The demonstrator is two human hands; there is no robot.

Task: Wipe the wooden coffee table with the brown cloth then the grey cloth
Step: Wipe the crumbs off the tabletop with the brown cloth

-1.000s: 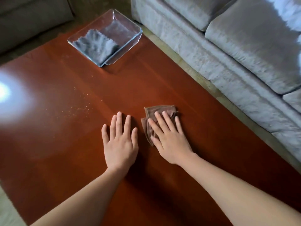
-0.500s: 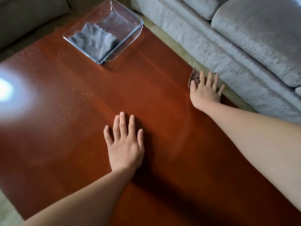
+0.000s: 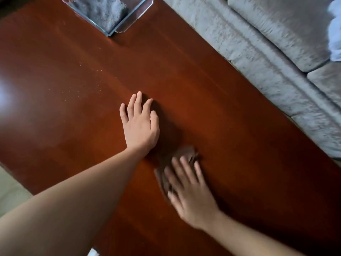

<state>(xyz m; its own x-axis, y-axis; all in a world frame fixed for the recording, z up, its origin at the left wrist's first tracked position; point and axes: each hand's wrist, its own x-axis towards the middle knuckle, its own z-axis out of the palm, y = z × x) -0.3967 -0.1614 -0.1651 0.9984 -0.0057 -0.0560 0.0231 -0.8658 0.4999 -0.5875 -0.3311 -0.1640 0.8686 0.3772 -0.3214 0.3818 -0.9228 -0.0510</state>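
Right hand point(image 3: 191, 196) flat, fingers straight, pressing brown cloth point(image 3: 184, 153) onto wooden coffee table point(image 3: 221, 108); cloth bunches ahead of fingertips. Left hand point(image 3: 140, 126) spread flat just beside, holding nothing. Cloth likely soft, light, limp: pin mid-fold under palm. Grey cloth point(image 3: 105, 12) in glass tray point(image 3: 129, 24), well beyond fingertips.

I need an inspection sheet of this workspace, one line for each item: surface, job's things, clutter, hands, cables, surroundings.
Surface: wooden coffee table, glossy, with glare at its left side.
Job's things: brown cloth under the right hand; grey cloth in a glass tray at the far end.
Clutter: crumbs scattered left of the left hand.
Hands: left hand flat on the table; right hand blurred, fingers straight on the brown cloth.
Cables: nothing seen.
Surroundings: grey sofa along the table's right side.
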